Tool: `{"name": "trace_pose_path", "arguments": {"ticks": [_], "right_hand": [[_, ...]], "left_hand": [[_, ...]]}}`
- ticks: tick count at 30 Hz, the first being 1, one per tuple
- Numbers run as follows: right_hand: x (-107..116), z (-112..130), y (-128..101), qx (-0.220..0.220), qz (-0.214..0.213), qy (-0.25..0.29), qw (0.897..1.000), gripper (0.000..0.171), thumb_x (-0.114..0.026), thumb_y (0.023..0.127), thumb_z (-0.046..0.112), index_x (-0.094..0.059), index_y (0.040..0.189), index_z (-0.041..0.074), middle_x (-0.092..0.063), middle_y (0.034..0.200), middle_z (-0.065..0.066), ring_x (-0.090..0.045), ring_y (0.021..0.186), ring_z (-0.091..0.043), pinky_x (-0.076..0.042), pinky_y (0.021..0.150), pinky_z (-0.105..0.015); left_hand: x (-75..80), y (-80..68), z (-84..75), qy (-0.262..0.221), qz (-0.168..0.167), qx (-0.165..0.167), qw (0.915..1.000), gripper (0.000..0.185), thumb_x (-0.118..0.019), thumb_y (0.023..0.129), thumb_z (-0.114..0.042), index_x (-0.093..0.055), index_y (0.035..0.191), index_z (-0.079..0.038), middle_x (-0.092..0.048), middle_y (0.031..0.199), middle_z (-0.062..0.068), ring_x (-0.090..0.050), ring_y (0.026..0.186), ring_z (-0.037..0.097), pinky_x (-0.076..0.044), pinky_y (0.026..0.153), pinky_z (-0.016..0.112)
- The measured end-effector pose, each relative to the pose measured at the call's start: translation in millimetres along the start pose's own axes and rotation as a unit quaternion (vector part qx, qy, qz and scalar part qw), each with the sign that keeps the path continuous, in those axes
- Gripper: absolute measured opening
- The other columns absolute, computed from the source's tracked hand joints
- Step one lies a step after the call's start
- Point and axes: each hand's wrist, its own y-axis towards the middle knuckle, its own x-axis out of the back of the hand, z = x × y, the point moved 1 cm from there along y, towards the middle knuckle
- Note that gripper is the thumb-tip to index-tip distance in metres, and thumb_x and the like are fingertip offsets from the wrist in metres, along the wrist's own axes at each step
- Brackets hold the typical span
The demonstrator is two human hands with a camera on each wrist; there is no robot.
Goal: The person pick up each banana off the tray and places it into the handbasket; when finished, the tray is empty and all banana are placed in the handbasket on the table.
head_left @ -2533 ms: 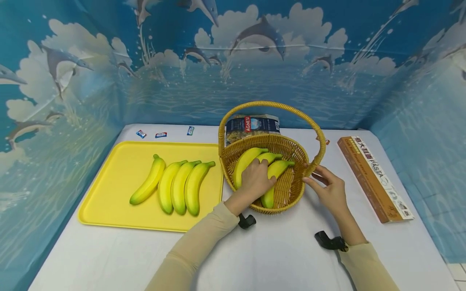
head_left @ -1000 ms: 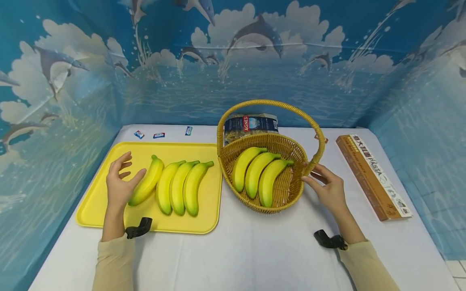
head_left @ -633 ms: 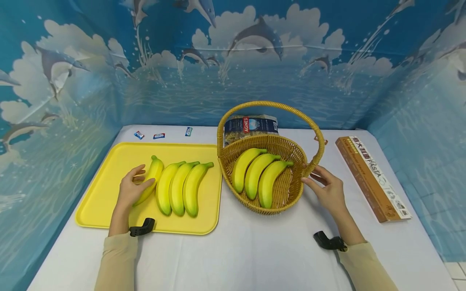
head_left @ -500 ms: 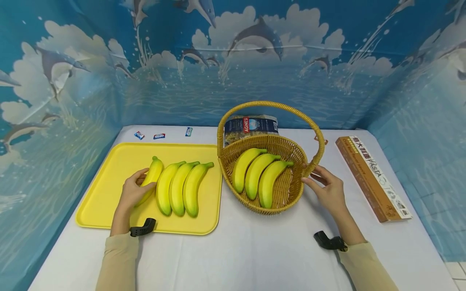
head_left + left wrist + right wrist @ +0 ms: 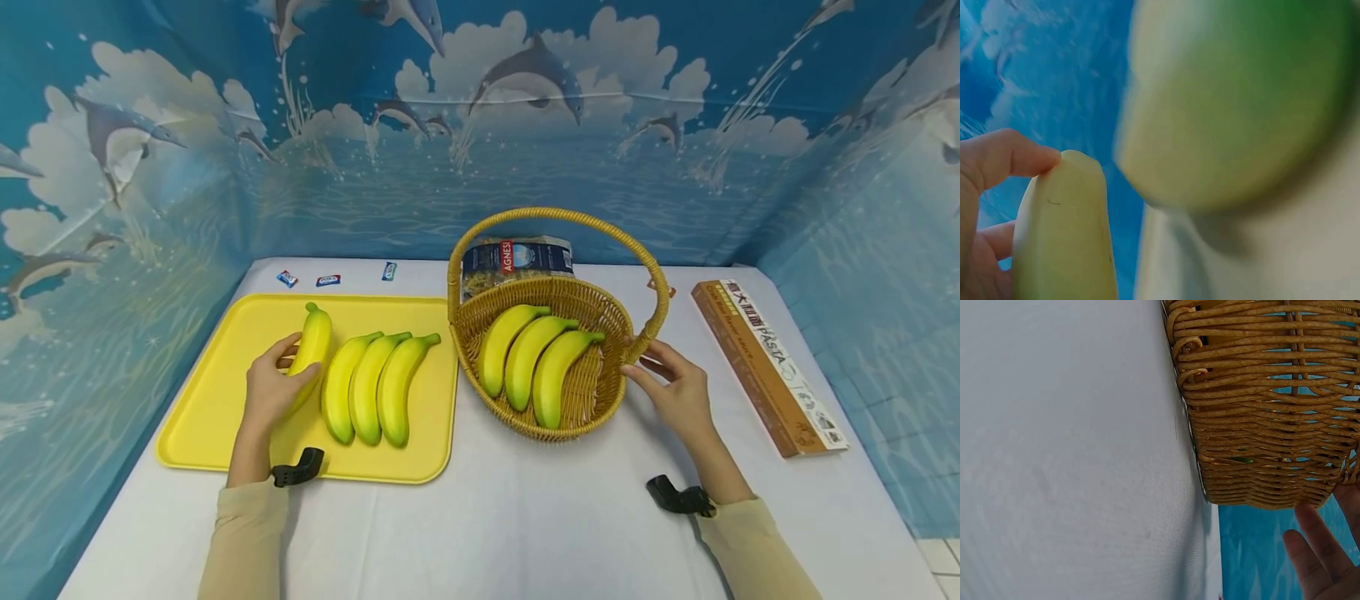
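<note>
Our left hand (image 5: 272, 390) is curled around the leftmost banana (image 5: 311, 348), holding it over the yellow tray (image 5: 217, 392) with its stem end tipped up and away from us. In the left wrist view the fingers (image 5: 1004, 159) press against the fruit's side, so the hold looks firm. Just to the right of that hand three more bananas (image 5: 371, 385) lie side by side on the tray. To lift well, we judge it best to raise the banana straight up before swinging it across, so it does not nudge its neighbours.

Our right hand (image 5: 675, 392) rests with straight, relaxed fingers against the outer wall of the wicker basket (image 5: 592, 417), holding nothing; steady pressure there should stop the basket sliding. Inside lie three bananas (image 5: 528, 358), with free room toward the right hand. Beyond the basket stands a pasta bag (image 5: 517, 258), and farther right of our right hand a long pasta box (image 5: 768, 367).
</note>
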Motion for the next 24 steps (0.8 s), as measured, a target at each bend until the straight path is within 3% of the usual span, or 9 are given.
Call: {"name": "trace_pose_path", "arguments": {"ticks": [5,7,10,14,19,24], "right_hand": [[0.6,0.8,0.7,-0.001,0.0,0.002,1.0,0.042,-0.072,0.077,-0.015,-0.063,0.118,-0.012,-0.066,0.114,-0.03,-0.057,0.108,0.014,-0.049,0.088,-0.01],[0.8,0.9,1.3,-0.001,0.0,0.003,1.0,0.042,-0.072,0.077,-0.015,-0.062,0.118,-0.012,-0.066,0.114,-0.03,-0.056,0.107,0.014,-0.048,0.088,-0.009],[1.2,1.0,2.2,0.0,0.0,0.005,1.0,0.042,-0.072,0.078,-0.015,-0.062,0.119,-0.013,-0.065,0.114,-0.031,-0.056,0.107,0.014,-0.046,0.088,-0.007],[2.2,1.5,3.0,0.0,-0.002,0.005,1.0,0.042,-0.072,0.078,-0.015,-0.062,0.118,-0.013,-0.065,0.114,-0.031,-0.057,0.107,0.013,-0.047,0.088,-0.008],[2.3,1.2,3.1,-0.006,-0.001,0.005,1.0,0.041,-0.072,0.078,-0.014,-0.062,0.119,-0.013,-0.065,0.115,-0.031,-0.057,0.107,0.014,-0.048,0.088,-0.009],[1.5,0.2,0.8,-0.017,0.005,0.003,1.0,0.042,-0.072,0.079,-0.012,-0.062,0.12,-0.012,-0.065,0.116,-0.03,-0.057,0.105,0.015,-0.048,0.089,-0.009]], "left_hand": [[-1.7,-17.1,-46.2,-0.012,-0.039,-0.101,0.9941,0.062,-0.074,0.083,-0.014,-0.053,0.14,-0.004,-0.062,0.124,0.021,-0.057,0.101,0.022,-0.043,0.077,0.014],[-5.0,-29.0,-70.2,-0.024,-0.042,-0.149,0.9877,0.061,-0.076,0.081,-0.011,-0.055,0.138,-0.004,-0.064,0.12,0.019,-0.055,0.096,0.012,-0.043,0.075,0.011],[-16.7,-46.8,-105.5,-0.036,-0.024,-0.218,0.9749,0.061,-0.079,0.077,-0.009,-0.059,0.135,-0.004,-0.067,0.115,0.016,-0.058,0.091,0.011,-0.047,0.072,0.015],[-45.9,-64.0,-147.2,-0.04,0.032,-0.288,0.9562,0.062,-0.082,0.075,-0.014,-0.061,0.132,-0.006,-0.068,0.111,0.011,-0.063,0.088,0.02,-0.053,0.068,0.025],[-93.0,-72.3,-186.0,-0.004,0.083,-0.346,0.9346,0.06,-0.08,0.077,-0.028,-0.063,0.131,-0.009,-0.069,0.111,0.006,-0.062,0.081,0.014,-0.051,0.065,0.025],[-132.6,-72.3,-209.6,0.031,0.105,-0.355,0.9285,0.06,-0.077,0.078,-0.034,-0.063,0.132,-0.013,-0.069,0.112,0.004,-0.062,0.081,0.012,-0.046,0.063,0.021]]}}
